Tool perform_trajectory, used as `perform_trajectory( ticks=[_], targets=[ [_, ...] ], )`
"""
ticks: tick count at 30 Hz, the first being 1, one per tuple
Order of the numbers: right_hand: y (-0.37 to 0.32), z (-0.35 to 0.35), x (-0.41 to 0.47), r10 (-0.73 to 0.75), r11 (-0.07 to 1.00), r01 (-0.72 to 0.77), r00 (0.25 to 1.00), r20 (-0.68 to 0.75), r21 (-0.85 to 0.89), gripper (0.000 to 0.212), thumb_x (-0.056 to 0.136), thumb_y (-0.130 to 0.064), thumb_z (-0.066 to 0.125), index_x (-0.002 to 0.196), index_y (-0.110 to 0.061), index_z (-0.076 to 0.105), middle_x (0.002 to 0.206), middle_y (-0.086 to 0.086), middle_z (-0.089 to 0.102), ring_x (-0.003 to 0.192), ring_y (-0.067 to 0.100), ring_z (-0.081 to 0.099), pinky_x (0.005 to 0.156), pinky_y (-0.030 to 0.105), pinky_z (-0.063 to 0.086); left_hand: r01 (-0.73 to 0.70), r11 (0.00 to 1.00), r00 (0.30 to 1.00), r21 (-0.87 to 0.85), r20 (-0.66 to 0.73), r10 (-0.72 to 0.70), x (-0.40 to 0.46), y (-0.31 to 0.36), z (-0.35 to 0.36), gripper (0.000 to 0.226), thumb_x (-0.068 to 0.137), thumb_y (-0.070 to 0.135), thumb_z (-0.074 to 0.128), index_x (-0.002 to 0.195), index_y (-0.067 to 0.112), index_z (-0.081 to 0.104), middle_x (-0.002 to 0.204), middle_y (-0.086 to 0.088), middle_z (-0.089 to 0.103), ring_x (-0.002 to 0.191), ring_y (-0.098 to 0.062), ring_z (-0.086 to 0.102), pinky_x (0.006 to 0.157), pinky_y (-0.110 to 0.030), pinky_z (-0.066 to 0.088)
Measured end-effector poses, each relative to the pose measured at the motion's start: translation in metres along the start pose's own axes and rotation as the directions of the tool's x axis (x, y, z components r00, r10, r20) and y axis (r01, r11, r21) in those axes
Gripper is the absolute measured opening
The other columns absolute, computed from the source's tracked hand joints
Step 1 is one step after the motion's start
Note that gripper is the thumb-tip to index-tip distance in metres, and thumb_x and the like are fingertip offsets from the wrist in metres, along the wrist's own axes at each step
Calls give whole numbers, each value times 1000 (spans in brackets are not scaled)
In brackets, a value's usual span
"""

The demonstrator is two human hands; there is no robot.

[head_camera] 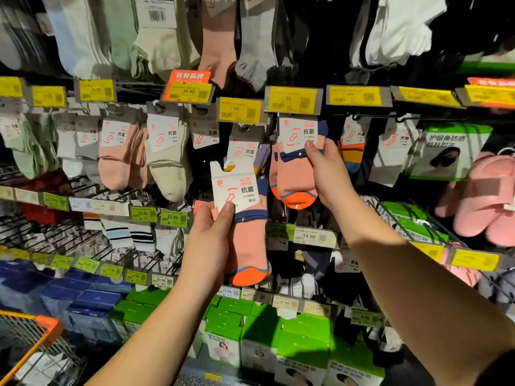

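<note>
My left hand (207,240) holds a loose pair of pink ankle socks (249,246). The thumb presses on the bottom edge of its white card (232,188) and the other fingers are curled behind. The hook hole of the card is free at 12 o'clock, above my thumb. My right hand (330,174) grips a second pair (295,179) of the same kind. It hangs at 1 o'clock from the loose one, directly under the yellow 7.99 price tag (292,101). Here the thumb is on the lower edge of the card and the fingers are wrapped behind the sock.

I judge that the loose pair goes onto the peg of this hanging pair. The peg is hidden behind the tag, so I cannot see its tip. To do it well, I keep my left thumb low, away from the hole, and the card flat, facing me. With the right hand I draw the hanging pair a little toward 5 o'clock to uncover the peg tip. Then I lead the hole up toward 1 o'clock and slide it on straight, without bending the card.
</note>
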State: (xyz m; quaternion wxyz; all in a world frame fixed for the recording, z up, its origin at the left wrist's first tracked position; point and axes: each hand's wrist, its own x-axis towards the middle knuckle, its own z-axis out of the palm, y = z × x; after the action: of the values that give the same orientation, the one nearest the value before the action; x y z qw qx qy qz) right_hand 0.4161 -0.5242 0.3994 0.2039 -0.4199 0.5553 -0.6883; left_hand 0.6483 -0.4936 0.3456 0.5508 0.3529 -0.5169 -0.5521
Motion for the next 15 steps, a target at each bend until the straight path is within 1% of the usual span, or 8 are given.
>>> perform_trajectory(
  ticks=[4,7,8,9,10,11,13,15],
  targets=[
    [-1,6,7,14,999,-14,1000,-6,-43,11,100,-34,56,110,-28,56,111,1,69,100,22,68,92,48,54,18,1000,1000,-11,18,-18,0,-3,2,29,86,47,64,104,24,63,103,0,77,97,-22,72,93,-53,54],
    [4,6,17,64,991,-69,997,-45,-114,11,96,-39,56,98,-29,54,108,9,68,98,30,68,92,56,54,25,999,999,-26,27,-24,-1,-5,4,15,99,32,59,107,19,61,101,0,77,90,-17,72,88,-46,54],
    [5,6,20,78,984,-87,995,-64,-154,13,97,-40,56,96,-27,53,108,11,67,98,31,67,91,55,54,25,999,999,-26,34,-25,-1,-4,4,14,100,30,58,107,19,61,102,0,77,90,-16,72,87,-45,54],
    [7,5,24,83,970,-100,993,-82,-222,19,97,-42,54,99,-23,54,109,12,66,99,32,65,88,51,55,25,999,999,-27,39,-24,-1,-4,4,14,100,32,59,106,19,61,102,-1,77,91,-17,72,88,-46,54],
    [8,5,27,83,943,-109,992,-94,-314,30,98,-46,52,106,-17,56,112,13,65,100,31,63,84,43,53,27,999,999,-27,42,-26,-1,-3,4,17,97,36,62,105,21,61,104,-1,77,94,-19,72,91,-49,53],
    [8,4,30,85,901,-119,991,-99,-418,42,99,-49,49,116,-11,55,117,14,64,102,31,60,79,36,47,28,999,999,-25,46,-27,-1,-3,4,23,92,41,64,105,22,62,105,-2,76,98,-22,72,94,-52,53],
    [8,2,35,97,812,-134,991,-96,-568,58,101,-54,42,130,-5,52,126,16,60,110,31,57,76,33,36,29,999,998,-25,56,-28,-1,-2,3,36,82,50,65,105,23,63,108,-3,76,104,-27,70,99,-58,50],
    [8,1,41,125,745,-144,989,-76,-651,67,101,-58,36,136,-3,50,134,18,57,119,33,55,79,33,35,26,999,998,-21,57,-25,-1,-1,3,44,78,55,65,106,22,63,109,-4,75,105,-28,70,99,-61,49]
  ],
)
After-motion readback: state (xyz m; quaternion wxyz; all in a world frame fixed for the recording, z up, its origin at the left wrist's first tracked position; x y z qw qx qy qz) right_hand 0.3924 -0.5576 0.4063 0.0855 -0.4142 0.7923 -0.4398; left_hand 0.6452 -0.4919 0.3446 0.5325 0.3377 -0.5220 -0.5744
